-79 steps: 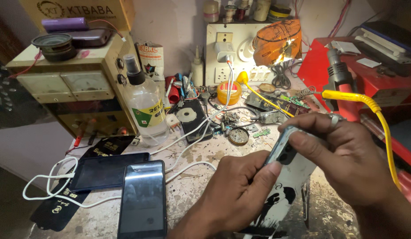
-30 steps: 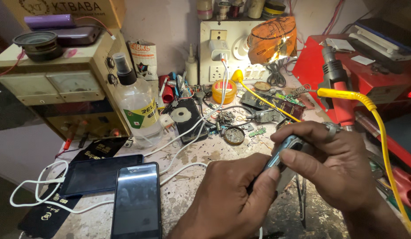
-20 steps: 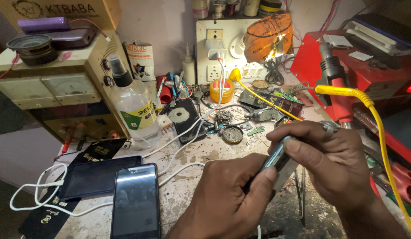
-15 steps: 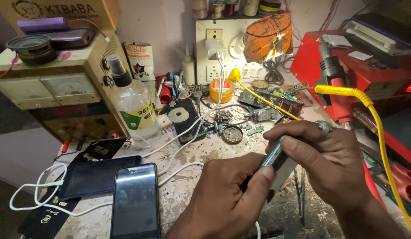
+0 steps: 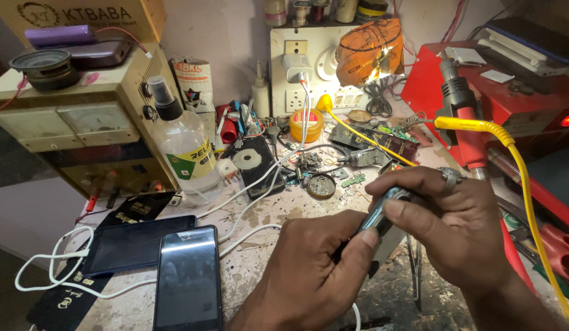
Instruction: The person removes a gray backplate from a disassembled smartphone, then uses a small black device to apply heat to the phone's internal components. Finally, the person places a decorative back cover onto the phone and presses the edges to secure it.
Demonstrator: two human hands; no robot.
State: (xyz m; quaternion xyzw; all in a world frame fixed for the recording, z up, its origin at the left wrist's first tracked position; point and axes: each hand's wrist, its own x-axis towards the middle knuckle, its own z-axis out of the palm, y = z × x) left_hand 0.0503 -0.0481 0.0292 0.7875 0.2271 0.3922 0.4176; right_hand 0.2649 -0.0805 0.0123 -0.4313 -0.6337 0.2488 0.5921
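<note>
Left hand (image 5: 315, 270) closed around the lower end of a slim grey metal phone body (image 5: 382, 214), held edge-up just above the desk (image 5: 266, 214). Right hand (image 5: 462, 233) pinching the upper end from above, thumb and forefinger on the rim, silver ring on one finger. Gripped at both ends, and well clear of the desk front.

Likely trouble: a slip of the pinch, dropping the part onto the rough, stained surface. Also a snag risk from the yellow coiled cable (image 5: 523, 178) arching just beside the right wrist, leading to a red-handled tool (image 5: 465, 122) in its stand; a sideways sweep of the right forearm probably tugs it. Heat hazard, should that tool be live; cannot tell.

Little free room. Near the left wrist, a black smartphone lying face up (image 5: 187, 276), beside a second dark phone (image 5: 137, 245), both close to the near edge with white charging cable (image 5: 57, 270) looped around. Farther back, a clear plastic spray bottle (image 5: 183, 153) upright, easily toppled by a wide leftward move. Ahead, a small round metal part (image 5: 321, 185) and scattered circuit scraps. Open room mostly straight up.
</note>
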